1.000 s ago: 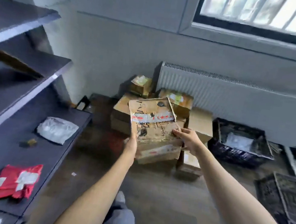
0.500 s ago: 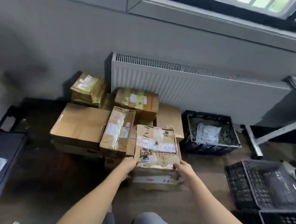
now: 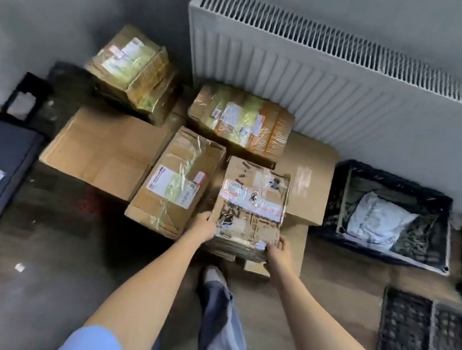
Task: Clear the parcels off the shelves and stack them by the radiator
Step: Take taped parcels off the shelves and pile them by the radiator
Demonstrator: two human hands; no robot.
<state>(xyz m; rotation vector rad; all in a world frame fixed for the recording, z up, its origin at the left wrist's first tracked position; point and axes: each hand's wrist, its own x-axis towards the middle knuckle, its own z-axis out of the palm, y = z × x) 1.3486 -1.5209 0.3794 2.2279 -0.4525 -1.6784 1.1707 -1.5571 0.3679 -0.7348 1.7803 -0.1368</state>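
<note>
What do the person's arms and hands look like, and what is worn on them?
Both forearms are bare. The left hand and the right hand wear no gloves; no rings or watch show. Short light blue sleeves end above the elbows.

Both hands grip the near end of a taped cardboard parcel (image 3: 252, 207): left hand (image 3: 205, 226) at its left corner, right hand (image 3: 278, 250) at its right corner; the parcel lies on other boxes in the stack below the white radiator (image 3: 339, 80); a long labelled box (image 3: 176, 181) lies just beside it, left; a black crate (image 3: 389, 216) holding a grey bag stands right.
</note>
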